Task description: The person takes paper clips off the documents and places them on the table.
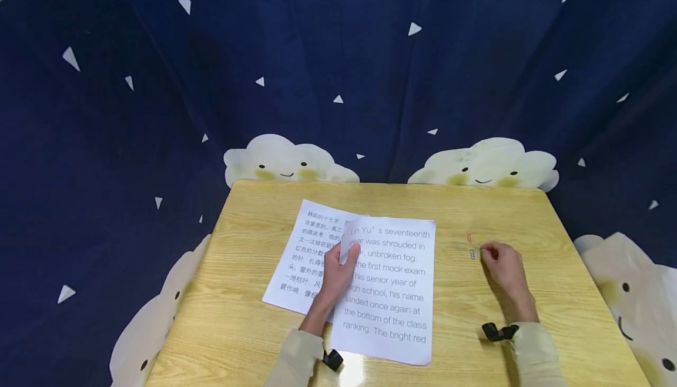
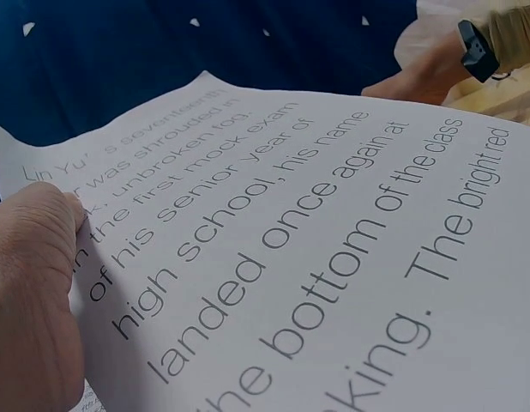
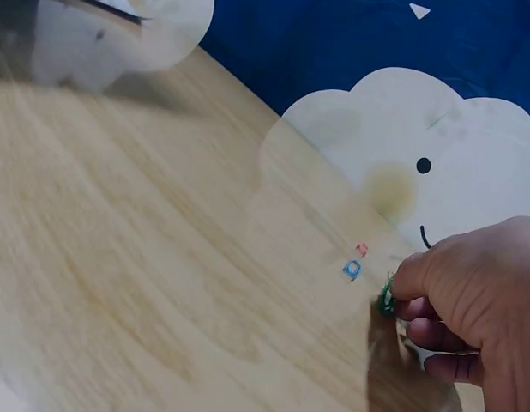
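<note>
Two printed sheets lie on the wooden table [image 1: 254,340]. The sheet with English text [image 1: 394,293] overlaps the sheet with Chinese text [image 1: 304,258]. My left hand [image 1: 338,269] pinches the English sheet [image 2: 334,249] at its left edge and curls that edge up; the thumb [image 2: 42,232] presses on the print. To the right, my right hand [image 1: 499,263] pinches a small green paper clip [image 3: 386,298] just above the tabletop. A blue clip [image 1: 472,253] and a red clip [image 1: 468,238] lie beside its fingertips, also seen as the blue clip [image 3: 352,269] and red clip [image 3: 361,249] in the right wrist view.
A dark blue curtain [image 1: 338,70] with white triangles and smiling clouds [image 1: 483,167] surrounds the table on three sides. The table's far edge runs just below the clouds. Bare wood shows on the table's right part [image 1: 560,293] and front left.
</note>
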The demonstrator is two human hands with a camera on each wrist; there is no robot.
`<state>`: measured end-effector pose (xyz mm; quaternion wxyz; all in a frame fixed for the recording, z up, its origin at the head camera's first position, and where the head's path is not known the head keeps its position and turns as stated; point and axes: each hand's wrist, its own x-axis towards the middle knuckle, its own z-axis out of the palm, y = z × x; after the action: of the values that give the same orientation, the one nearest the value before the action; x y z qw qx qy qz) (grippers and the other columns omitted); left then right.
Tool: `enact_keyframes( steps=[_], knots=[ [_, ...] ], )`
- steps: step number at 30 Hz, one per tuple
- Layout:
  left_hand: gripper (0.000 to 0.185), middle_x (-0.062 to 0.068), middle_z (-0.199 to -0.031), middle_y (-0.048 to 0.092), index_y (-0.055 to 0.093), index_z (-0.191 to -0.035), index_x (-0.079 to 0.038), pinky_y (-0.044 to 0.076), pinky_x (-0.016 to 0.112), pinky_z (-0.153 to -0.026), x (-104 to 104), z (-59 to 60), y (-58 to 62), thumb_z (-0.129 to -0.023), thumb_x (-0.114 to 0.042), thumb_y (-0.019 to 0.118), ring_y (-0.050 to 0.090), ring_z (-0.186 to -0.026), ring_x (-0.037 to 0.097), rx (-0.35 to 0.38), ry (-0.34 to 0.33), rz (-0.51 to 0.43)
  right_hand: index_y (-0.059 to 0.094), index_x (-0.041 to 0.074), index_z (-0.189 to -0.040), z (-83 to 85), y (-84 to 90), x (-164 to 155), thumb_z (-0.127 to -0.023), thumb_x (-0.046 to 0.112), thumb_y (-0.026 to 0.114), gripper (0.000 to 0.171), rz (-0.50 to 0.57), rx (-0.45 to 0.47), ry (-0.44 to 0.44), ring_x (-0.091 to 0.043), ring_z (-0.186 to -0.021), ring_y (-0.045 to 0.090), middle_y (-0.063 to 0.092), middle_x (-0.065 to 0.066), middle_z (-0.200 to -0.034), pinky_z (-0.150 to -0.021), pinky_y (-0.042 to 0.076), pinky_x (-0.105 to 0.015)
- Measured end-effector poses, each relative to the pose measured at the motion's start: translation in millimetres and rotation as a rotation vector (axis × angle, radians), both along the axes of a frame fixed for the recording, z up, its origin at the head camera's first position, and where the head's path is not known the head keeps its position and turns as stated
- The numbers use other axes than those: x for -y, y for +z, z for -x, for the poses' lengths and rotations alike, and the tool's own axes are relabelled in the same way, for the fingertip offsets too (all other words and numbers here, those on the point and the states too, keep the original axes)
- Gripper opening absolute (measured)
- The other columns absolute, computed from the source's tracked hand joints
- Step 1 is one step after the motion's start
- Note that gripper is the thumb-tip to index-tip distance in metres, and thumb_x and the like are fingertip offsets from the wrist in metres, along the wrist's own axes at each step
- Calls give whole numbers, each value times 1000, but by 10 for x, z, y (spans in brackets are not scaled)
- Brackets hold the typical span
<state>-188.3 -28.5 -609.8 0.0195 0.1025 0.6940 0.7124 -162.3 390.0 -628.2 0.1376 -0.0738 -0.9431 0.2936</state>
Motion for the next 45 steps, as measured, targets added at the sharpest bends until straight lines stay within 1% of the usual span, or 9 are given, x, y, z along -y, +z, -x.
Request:
enact_keyframes(
  steps=[8,11,15,22,27,33,38,42,45],
  knots=[
    [44,7,-88,77,65,-139,-19,62,39,-54,-25,-19,-3,-105,-47,59,74,-62,28,21,-3,-16,74,-7,-102,-21,-70,-11,-99,2,64,13,-5,-32,-26,-27,-78,61,69,-19,-90,-60,47,-28],
    [44,7,-89,77,65,-139,-21,62,41,-53,-32,-26,-11,-105,-49,59,74,-63,29,36,0,-17,73,-10,-106,-46,-82,6,-102,2,61,17,4,-86,-23,-37,-83,64,69,-26,-95,-67,54,-41],
    [44,7,-89,78,66,-137,-22,61,40,-51,-46,-30,-36,-105,-50,59,74,-63,29,53,-10,-18,70,-13,-110,-82,-93,108,-105,-1,52,22,21,-210,-60,-47,-93,63,67,-32,-100,-79,49,-59],
    [43,9,-86,76,67,-135,-19,60,39,-49,-96,-38,-89,-105,-49,59,72,-60,27,57,-19,-35,71,-8,-112,-164,-63,534,-108,9,55,24,151,-341,-55,-12,-83,57,69,-20,-94,-71,42,-18],
    [43,8,-86,75,63,-141,-17,60,37,-53,-181,-39,-107,-108,-43,55,72,-62,23,39,-40,-4,73,-3,-108,-249,-52,800,-108,12,59,21,232,-309,-22,3,-82,56,73,-15,-91,-72,42,-10],
    [38,4,-86,73,60,-143,-19,61,35,-59,-318,-14,-147,-110,-36,53,71,-64,21,55,-73,68,72,-4,-111,-309,-116,947,-112,18,50,31,369,-194,15,-9,-76,62,73,-14,-89,-70,46,-10],
    [34,2,-86,70,60,-139,-13,59,31,-62,-491,77,-242,-110,-29,54,68,-64,15,18,-43,142,70,-3,-114,-320,-134,985,-114,30,45,41,472,-62,38,-11,-76,61,69,-13,-89,-67,48,-16],
    [35,1,-94,70,57,-142,-11,60,32,-76,-617,152,-316,-109,-24,55,68,-76,11,-36,-17,235,70,1,-113,-263,-123,983,-107,33,62,34,450,-17,17,-13,-71,56,63,-10,-84,-60,46,-20],
    [40,3,-112,71,51,-148,-11,57,35,-97,-678,187,-380,-109,-18,55,69,-99,12,-75,-4,293,70,1,-115,-207,-130,984,-105,28,67,29,438,-17,-13,-14,-70,56,64,-10,-84,-59,46,-20]
  ],
)
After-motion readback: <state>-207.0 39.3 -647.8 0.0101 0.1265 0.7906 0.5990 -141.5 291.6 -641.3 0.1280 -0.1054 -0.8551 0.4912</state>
